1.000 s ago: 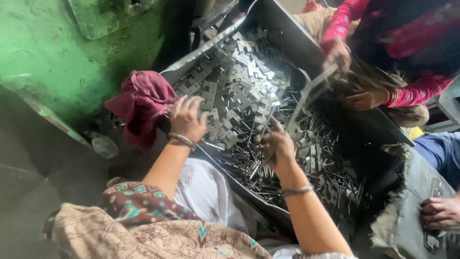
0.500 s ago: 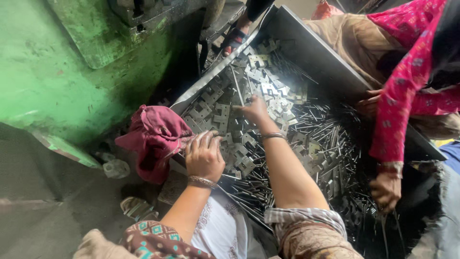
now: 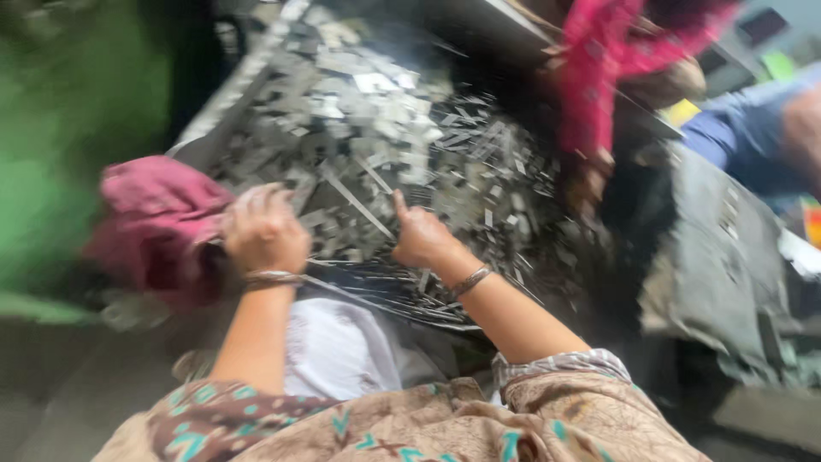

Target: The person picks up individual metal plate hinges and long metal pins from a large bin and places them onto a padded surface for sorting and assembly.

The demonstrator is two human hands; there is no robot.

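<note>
Down in a dark metal tray [image 3: 479,34], tilted across the frame: heap of small flat grey metal pieces [image 3: 385,111], thin strips and wire-like lengths spilling toward the near rim. Left hand [image 3: 263,229] at the near-left edge of the heap, fingers curled down onto the pieces, bangle at the wrist; whether anything is gripped, impossible to tell through the blur. Right hand [image 3: 421,238] a little to the right, well apart from the left, closed into a loose fist with one finger raised, resting among the pieces; a long narrow metal strip [image 3: 359,203] running slantwise between the two hands, its lower end just beside the right hand, grip on it unclear. Crumpled red cloth [image 3: 154,218] just left of the left hand, touching or nearly touching it, draped over the tray's corner. Green machine body [image 3: 77,154] beyond the cloth, blurred. Across the tray, another person's pink sleeve [image 3: 599,77], reaching down at the far-right rim. Patterned brown fabric [image 3: 385,423] and white cloth [image 3: 338,346] low in the frame, beneath both forearms.
</note>
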